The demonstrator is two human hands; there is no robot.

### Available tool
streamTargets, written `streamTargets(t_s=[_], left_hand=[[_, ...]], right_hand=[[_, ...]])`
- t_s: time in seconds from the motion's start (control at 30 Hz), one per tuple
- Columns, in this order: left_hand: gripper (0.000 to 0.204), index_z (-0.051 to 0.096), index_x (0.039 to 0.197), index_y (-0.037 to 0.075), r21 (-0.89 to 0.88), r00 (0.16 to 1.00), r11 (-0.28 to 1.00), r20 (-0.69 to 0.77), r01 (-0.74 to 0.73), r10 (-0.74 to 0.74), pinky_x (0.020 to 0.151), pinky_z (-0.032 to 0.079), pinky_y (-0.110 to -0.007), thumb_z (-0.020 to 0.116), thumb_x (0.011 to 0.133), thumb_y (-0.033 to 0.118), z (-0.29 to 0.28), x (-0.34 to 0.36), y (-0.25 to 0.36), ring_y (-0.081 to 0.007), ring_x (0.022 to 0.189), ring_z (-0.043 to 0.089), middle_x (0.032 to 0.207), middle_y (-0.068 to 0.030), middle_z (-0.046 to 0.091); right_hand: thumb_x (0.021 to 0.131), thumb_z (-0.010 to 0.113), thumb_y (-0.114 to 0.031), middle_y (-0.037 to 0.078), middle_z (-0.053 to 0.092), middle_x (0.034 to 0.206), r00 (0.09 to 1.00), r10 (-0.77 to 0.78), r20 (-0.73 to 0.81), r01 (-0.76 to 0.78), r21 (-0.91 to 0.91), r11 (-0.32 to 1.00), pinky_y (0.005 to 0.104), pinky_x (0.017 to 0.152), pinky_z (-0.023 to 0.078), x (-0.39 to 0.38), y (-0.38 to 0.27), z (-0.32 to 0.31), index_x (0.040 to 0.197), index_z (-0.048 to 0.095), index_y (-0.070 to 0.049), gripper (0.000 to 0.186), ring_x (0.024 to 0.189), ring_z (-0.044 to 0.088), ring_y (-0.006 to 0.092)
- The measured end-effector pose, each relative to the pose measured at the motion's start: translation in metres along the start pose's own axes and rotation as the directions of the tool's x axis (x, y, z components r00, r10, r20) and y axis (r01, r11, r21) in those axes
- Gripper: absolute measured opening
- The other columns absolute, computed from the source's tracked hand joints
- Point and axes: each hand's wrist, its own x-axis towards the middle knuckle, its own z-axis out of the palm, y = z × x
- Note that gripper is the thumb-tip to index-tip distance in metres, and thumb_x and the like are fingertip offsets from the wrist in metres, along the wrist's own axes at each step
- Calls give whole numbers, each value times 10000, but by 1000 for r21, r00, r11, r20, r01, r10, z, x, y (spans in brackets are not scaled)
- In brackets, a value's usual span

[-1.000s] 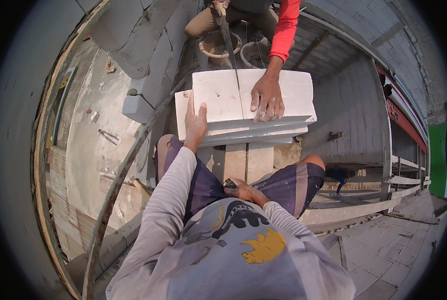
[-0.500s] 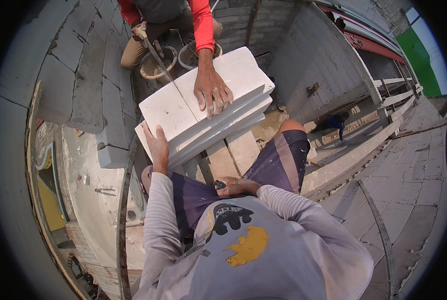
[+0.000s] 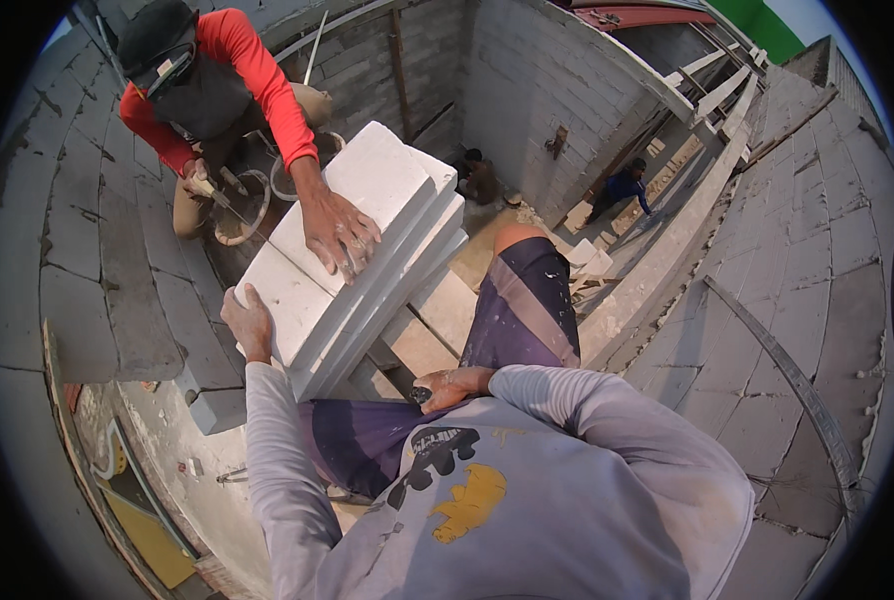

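Bright daylight falls from above, leaving the top white block [image 3: 295, 285] pale, nearly washed out, its side faces in grey shade. A distant person [image 3: 483, 183] shows dimly in shadow. Fisheye distortion bends the right-hand block wall [image 3: 792, 320]; the saw blade [image 3: 244, 219] looks indistinct, perhaps motion-blurred.

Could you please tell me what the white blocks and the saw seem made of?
White blocks: probably aerated concrete, matt and chalky, judging by their pale, plain faces. Saw: the thin, straight blade suggests dull metal; its pale tan handle could be wood or plastic.
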Motion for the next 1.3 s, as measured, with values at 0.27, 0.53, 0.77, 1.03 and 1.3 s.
streamTargets(t_s=[0.27,0.53,0.77,1.03,1.3], left_hand=[[675,531,1479,-38,-44,999,998,-20,48,-49,1149,426,-537,632,1070,489,-9,1,-10,-489,1340,552,1392,-341,610],[665,543,1464,9,-158,993,981,44,114,-109,1113,455,-536,622,1066,536,-13,-2,-4,-485,1307,599,1383,-320,640],[644,553,1438,2,-150,998,986,-1,66,-67,1099,460,-529,625,1069,525,-7,6,-23,-484,1286,608,1365,-309,648],[629,561,1426,6,-167,997,984,-10,68,-71,1081,471,-527,632,1067,518,-11,3,-17,-476,1252,622,1323,-303,661],[640,559,1430,2,-179,999,983,-32,37,-44,1093,468,-513,639,1065,521,-6,5,-23,-462,1268,620,1349,-299,653]], right_hand=[[967,655,-567,228,345,1739,1000,2,-8,-1,8,1000,448,1292,333,-1,-1,-1,1690,311,-16,971,1590,376,371],[965,651,-552,221,331,1748,1000,3,-14,-3,12,1000,436,1301,315,-2,1,-1,1694,297,-10,975,1603,356,359],[956,648,-529,202,302,1765,998,28,62,-31,46,998,451,1297,328,3,-4,-5,1700,289,-23,968,1608,348,356],[921,736,-449,232,662,1420,995,-53,-89,60,82,995,459,1104,485,7,4,4,1396,609,-29,647,1340,622,374],[941,667,-515,225,411,1702,1000,9,2,-9,24,1000,473,1261,368,2,-6,-5,1623,421,-1,889,1555,432,371]])
